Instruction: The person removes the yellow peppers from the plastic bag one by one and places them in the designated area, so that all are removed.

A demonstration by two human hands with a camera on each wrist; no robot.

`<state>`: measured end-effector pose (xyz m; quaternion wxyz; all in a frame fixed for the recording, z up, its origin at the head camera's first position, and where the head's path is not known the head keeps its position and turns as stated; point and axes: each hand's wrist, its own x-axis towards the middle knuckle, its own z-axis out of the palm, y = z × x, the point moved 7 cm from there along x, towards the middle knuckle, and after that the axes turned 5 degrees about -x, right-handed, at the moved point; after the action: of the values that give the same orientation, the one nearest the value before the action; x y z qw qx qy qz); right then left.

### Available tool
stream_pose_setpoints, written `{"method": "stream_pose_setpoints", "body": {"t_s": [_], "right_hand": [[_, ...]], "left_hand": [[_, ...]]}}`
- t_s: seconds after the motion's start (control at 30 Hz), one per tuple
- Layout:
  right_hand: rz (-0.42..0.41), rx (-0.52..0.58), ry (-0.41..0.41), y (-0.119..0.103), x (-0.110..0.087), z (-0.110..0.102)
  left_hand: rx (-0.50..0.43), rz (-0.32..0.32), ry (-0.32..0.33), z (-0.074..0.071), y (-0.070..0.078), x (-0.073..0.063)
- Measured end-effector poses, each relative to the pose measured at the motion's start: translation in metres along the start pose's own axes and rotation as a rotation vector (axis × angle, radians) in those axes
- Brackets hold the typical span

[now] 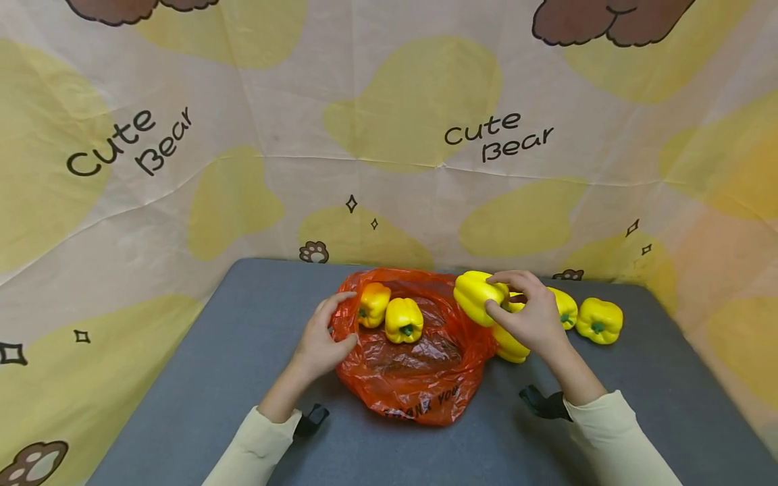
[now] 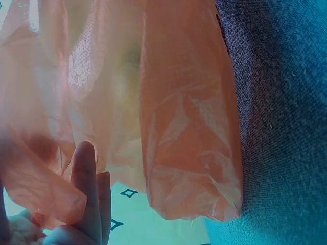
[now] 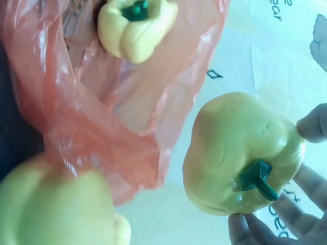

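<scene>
A red plastic bag point(image 1: 419, 388) lies with its wide mouth spread, dark "THANK YOU" print on its front. Inside it are two yellow bell peppers point(image 1: 404, 318), the left one tinted orange by the film. My left hand point(image 1: 316, 344) grips the bag's left rim; in the left wrist view a fold of film passes between its fingers. Raised at the bag's right rim is another yellow bell pepper point(image 1: 475, 295), pinched between thumb and fingers of my right hand point(image 1: 537, 320). The right wrist view shows this pepper's green stem point(image 3: 258, 179) facing the camera.
Several more yellow peppers point(image 1: 600, 321) sit on the grey table point(image 1: 243, 378) right of the bag, some partly behind my right hand. One pepper point(image 1: 512, 345) lies against the bag's right side. A patterned cloth point(image 1: 395, 135) hangs behind the table.
</scene>
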<state>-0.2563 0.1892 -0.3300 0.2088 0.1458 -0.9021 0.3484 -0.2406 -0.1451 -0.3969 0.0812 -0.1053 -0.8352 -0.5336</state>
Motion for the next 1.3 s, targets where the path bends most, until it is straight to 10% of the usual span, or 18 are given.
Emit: {"method": "stream_pose_setpoints", "body": {"t_s": [1.3], "right_hand": [[0.181, -0.236, 0.137, 0.077, -0.051, -0.068]], "left_hand": [[0.021, 0.040, 0.006, 0.000, -0.001, 0.001]]}}
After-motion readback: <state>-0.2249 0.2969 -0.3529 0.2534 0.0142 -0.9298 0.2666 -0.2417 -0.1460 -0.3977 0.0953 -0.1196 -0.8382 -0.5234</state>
